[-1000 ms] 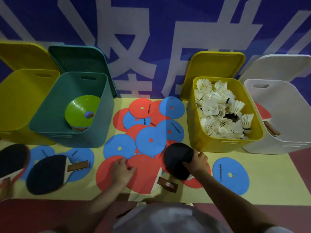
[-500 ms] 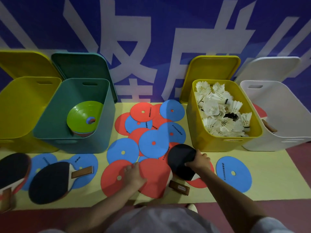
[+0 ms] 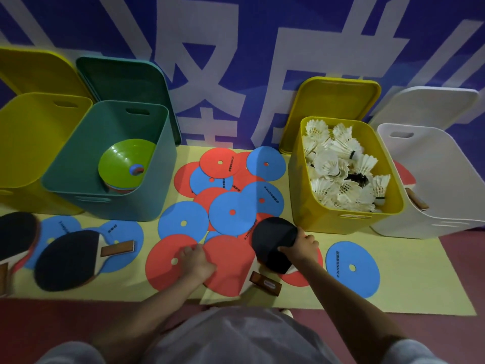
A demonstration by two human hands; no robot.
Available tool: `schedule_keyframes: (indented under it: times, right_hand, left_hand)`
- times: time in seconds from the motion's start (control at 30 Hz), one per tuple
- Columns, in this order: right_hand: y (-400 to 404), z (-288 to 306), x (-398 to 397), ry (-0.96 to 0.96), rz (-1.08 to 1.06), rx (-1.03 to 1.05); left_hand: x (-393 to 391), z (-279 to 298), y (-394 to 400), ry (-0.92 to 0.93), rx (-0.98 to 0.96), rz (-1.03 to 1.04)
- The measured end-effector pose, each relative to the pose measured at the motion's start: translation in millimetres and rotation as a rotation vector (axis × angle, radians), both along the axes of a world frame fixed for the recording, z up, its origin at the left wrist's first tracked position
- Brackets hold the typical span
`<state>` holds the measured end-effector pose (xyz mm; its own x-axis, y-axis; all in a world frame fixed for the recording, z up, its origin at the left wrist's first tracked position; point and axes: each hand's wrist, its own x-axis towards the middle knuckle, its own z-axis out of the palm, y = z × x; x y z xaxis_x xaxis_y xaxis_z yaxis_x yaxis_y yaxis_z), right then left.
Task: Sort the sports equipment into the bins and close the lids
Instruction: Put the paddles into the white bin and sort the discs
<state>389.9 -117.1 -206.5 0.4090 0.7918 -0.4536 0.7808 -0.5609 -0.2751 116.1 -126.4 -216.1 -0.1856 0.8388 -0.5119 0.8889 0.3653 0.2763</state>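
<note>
Right hand (image 3: pixel 299 246) grips the black-rubber table tennis paddle (image 3: pixel 274 243) by the blade edge, fingers curled over the rim, thumb on the near side; its brown wooden handle (image 3: pixel 265 280) points toward the person, and the blade looks tipped up off the discs. Left hand (image 3: pixel 194 260) rests on the big flat red foam discs (image 3: pixel 228 264), fingers bent at the seam between two of them; cannot tell whether it pinches an edge or only presses down.

Around the hands: loose pile of flat red and blue discs (image 3: pixel 231 211) with centre holes, overlapping, on a pale yellow floor mat (image 3: pixel 420 271). One blue disc (image 3: pixel 353 269) lies alone just right of the right arm.

Left of the pile: second black paddle (image 3: pixel 67 258) with wooden handle lying on blue discs (image 3: pixel 120 232); a third paddle (image 3: pixel 15 235) at the left frame edge, partly cut off.

Back row, left to right: empty-looking yellow plastic bin (image 3: pixel 34 132), teal plastic bin (image 3: pixel 110 203) holding a stack of cones with a green one (image 3: pixel 123 161) on top, yellow plastic bin (image 3: pixel 338 219) full of white feather shuttlecocks (image 3: pixel 338 169), white plastic bin (image 3: pixel 433 179) with a wooden paddle handle (image 3: pixel 417 200) showing at its edge. All four lids stand open against the blue wall banner (image 3: pixel 236 61).

Dark red floor (image 3: pixel 459 245) beyond the mat.
</note>
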Motion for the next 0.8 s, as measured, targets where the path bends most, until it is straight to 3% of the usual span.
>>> schedule_keyframes:
  times: [0.43,0.67,0.8]
  right_hand:
    - [-5,-9,1,0.030,-0.011,0.071]
    - [-12,1,8,0.175,-0.178,0.262]
    - [-19,22,7,0.276,-0.061,0.443]
  left_hand:
    - [1,2,-14,-0.135,0.101,0.095]
    - [-4,15,-19,-0.545,0.191,0.233]
    - [-5,31,-6,-0.852,0.207,0.375]
